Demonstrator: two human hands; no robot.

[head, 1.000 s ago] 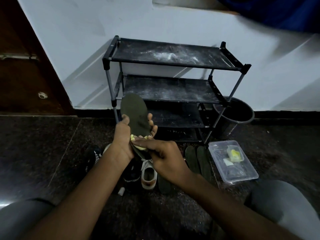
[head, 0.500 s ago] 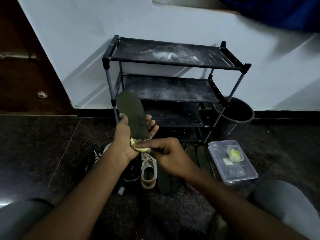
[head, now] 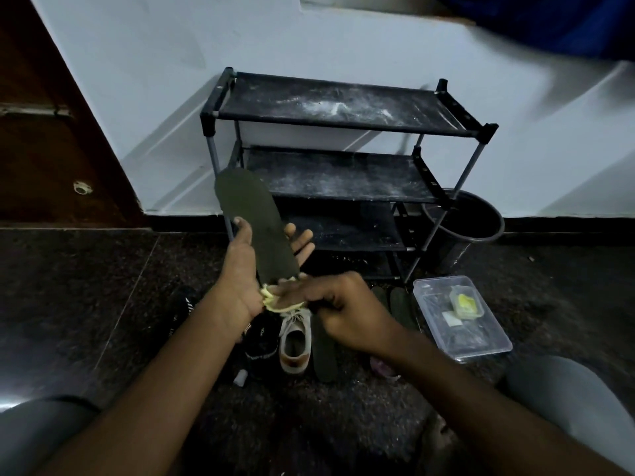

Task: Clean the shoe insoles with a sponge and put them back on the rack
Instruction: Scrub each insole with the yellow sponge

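The left hand (head: 240, 269) and right hand (head: 347, 310) are bare, like both forearms (head: 165, 383). Grey cloth (head: 567, 389) covers each knee, dark-hemmed on the left.

Dark insole held up and met by a sponge in front of a shoe rack.

At centre frame the left hand (head: 240, 269) holds a dark insole (head: 257, 225) tilted toward the upper left, thumb on its left edge and fingers behind it. The right hand (head: 343, 310) presses a yellow sponge (head: 275, 302) against the insole's lower end. Behind them a black three-shelf rack (head: 343, 176), dusted white, stands against the pale wall. A dark bucket (head: 464, 218) sits just right of the rack. A clear plastic container (head: 481, 341) lies at right of centre on the dark floor. A white shoe (head: 293, 341) and a black shoe (head: 261, 341) lie below the hands, with another insole (head: 323, 352) beside the white one.
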